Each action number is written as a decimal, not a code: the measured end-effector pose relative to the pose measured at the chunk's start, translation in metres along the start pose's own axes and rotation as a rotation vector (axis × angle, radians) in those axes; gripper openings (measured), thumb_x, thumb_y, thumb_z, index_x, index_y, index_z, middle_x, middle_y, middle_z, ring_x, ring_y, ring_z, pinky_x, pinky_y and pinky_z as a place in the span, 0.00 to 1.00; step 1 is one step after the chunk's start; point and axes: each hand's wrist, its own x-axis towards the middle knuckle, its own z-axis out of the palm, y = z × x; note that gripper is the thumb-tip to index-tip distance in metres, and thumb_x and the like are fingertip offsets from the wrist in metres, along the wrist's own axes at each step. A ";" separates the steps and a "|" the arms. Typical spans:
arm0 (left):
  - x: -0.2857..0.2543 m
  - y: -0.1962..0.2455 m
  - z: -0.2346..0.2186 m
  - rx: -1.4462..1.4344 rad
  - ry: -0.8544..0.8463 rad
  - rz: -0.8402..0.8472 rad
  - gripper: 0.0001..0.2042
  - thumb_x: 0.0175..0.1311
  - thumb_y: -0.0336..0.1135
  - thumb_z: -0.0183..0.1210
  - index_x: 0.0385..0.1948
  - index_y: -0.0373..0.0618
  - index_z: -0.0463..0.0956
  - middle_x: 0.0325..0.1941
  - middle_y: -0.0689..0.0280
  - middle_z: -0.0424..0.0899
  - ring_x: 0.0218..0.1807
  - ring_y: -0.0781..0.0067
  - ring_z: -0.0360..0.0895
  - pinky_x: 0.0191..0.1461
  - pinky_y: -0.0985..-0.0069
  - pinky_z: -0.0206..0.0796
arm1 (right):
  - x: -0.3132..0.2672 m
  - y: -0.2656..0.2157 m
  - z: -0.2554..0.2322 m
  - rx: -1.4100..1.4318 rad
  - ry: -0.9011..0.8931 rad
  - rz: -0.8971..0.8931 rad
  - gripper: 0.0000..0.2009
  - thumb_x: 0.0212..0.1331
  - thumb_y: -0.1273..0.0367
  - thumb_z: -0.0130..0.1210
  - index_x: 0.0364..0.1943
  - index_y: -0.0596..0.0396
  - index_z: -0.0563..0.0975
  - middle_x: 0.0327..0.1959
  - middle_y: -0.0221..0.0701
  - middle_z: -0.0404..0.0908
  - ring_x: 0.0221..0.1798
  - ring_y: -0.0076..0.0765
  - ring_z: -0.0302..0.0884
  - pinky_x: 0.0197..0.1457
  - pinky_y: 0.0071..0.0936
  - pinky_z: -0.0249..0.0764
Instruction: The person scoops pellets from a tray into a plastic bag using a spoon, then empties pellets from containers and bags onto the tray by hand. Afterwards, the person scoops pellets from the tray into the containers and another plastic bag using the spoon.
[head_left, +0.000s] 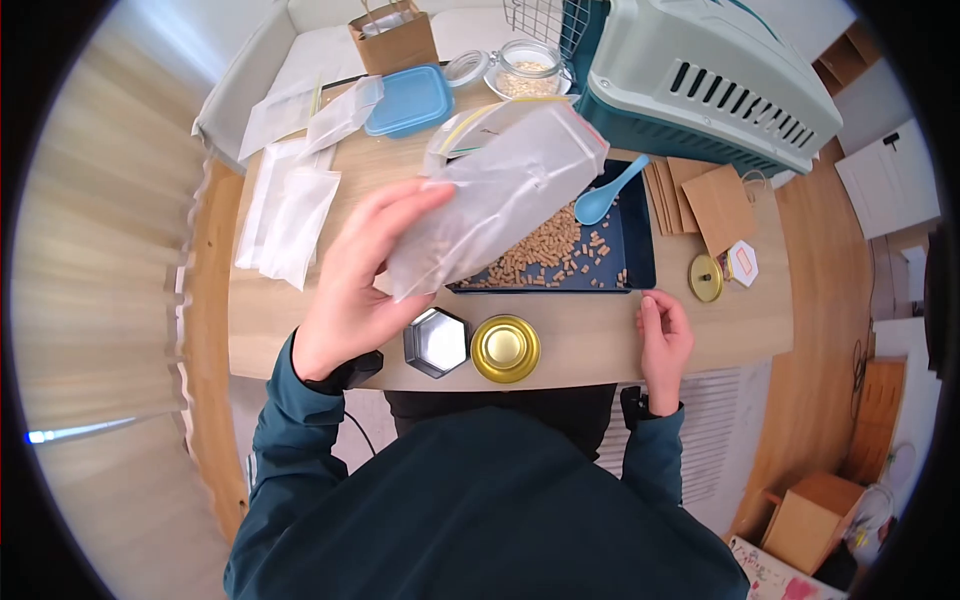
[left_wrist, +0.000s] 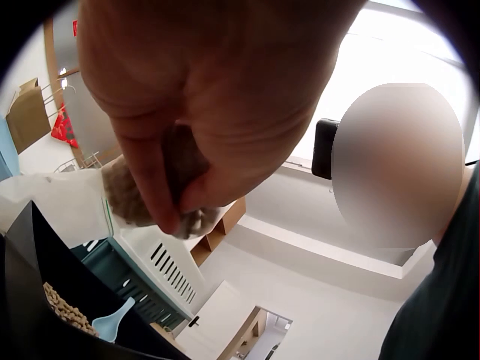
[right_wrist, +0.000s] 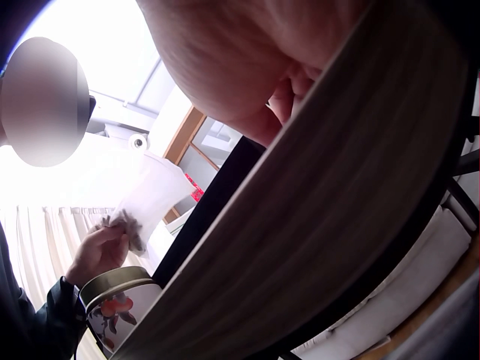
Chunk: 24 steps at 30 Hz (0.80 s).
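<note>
My left hand (head_left: 355,265) grips the lower end of a translucent zip bag (head_left: 510,185), holding it tilted above a dark blue tray (head_left: 643,245). Brown pellets show through the bag's gripped end (left_wrist: 124,193) in the left wrist view. More pellets (head_left: 545,255) lie spread in the tray, and a light blue spoon (head_left: 597,205) rests at its right side. Just off the tray's near right corner, my right hand (head_left: 665,345) rests at the table with fingers loosely curled, holding nothing. A hexagonal tin (head_left: 437,342) and a round gold tin (head_left: 505,348) stand open near the front edge.
Flat plastic bags (head_left: 290,215) lie at the left. Behind are a blue lidded box (head_left: 408,100), a glass jar (head_left: 528,70) of flakes and a paper bag (head_left: 395,42). A pet carrier (head_left: 700,90) fills the back right, beside brown paper bags (head_left: 718,205) and a gold lid (head_left: 705,278).
</note>
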 end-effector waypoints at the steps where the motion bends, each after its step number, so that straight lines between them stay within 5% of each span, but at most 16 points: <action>1: 0.003 0.001 0.001 -0.002 -0.012 0.003 0.35 0.49 0.17 0.62 0.66 0.46 0.77 0.67 0.56 0.77 0.63 0.57 0.78 0.62 0.67 0.73 | 0.000 -0.001 0.000 0.005 -0.007 0.000 0.08 0.75 0.71 0.60 0.50 0.62 0.82 0.33 0.23 0.79 0.35 0.16 0.73 0.40 0.17 0.71; 3: 0.009 0.001 0.002 -0.116 -0.261 -0.245 0.33 0.49 0.15 0.61 0.64 0.44 0.79 0.67 0.58 0.78 0.62 0.65 0.80 0.55 0.75 0.76 | 0.000 0.001 -0.001 0.014 -0.008 0.008 0.08 0.75 0.72 0.60 0.50 0.62 0.82 0.33 0.23 0.79 0.35 0.16 0.73 0.40 0.17 0.71; 4: 0.011 -0.004 0.010 -0.125 -0.242 -0.230 0.29 0.53 0.14 0.61 0.61 0.44 0.81 0.64 0.60 0.82 0.53 0.69 0.84 0.44 0.78 0.79 | 0.001 0.002 -0.002 0.004 -0.017 -0.001 0.08 0.75 0.71 0.59 0.50 0.61 0.82 0.33 0.22 0.79 0.35 0.16 0.73 0.40 0.16 0.70; 7: 0.024 -0.012 0.013 -0.054 -0.395 -0.320 0.27 0.56 0.15 0.61 0.61 0.44 0.81 0.60 0.60 0.85 0.49 0.71 0.86 0.43 0.79 0.79 | 0.001 0.003 -0.002 -0.008 -0.026 -0.017 0.08 0.75 0.70 0.59 0.50 0.60 0.82 0.34 0.22 0.79 0.35 0.15 0.73 0.39 0.16 0.69; 9: 0.031 -0.020 0.017 -0.064 -0.380 -0.286 0.23 0.62 0.20 0.65 0.61 0.42 0.80 0.53 0.62 0.87 0.45 0.75 0.86 0.44 0.79 0.79 | 0.001 0.002 -0.002 -0.011 -0.022 -0.025 0.08 0.75 0.70 0.59 0.50 0.60 0.82 0.34 0.22 0.79 0.35 0.16 0.73 0.39 0.16 0.69; 12: 0.045 -0.016 0.019 -0.217 -0.300 -0.503 0.20 0.69 0.34 0.71 0.59 0.37 0.79 0.46 0.67 0.88 0.46 0.82 0.83 0.47 0.80 0.77 | 0.001 0.002 -0.003 -0.013 -0.026 -0.044 0.08 0.75 0.70 0.59 0.50 0.60 0.82 0.34 0.22 0.79 0.35 0.16 0.73 0.39 0.16 0.69; 24: 0.068 -0.012 0.008 -0.333 -0.271 -0.636 0.21 0.70 0.35 0.70 0.61 0.40 0.77 0.51 0.67 0.87 0.46 0.81 0.85 0.50 0.80 0.77 | 0.002 0.005 -0.004 -0.017 -0.029 -0.047 0.07 0.75 0.71 0.59 0.50 0.60 0.83 0.34 0.22 0.80 0.36 0.16 0.74 0.40 0.17 0.71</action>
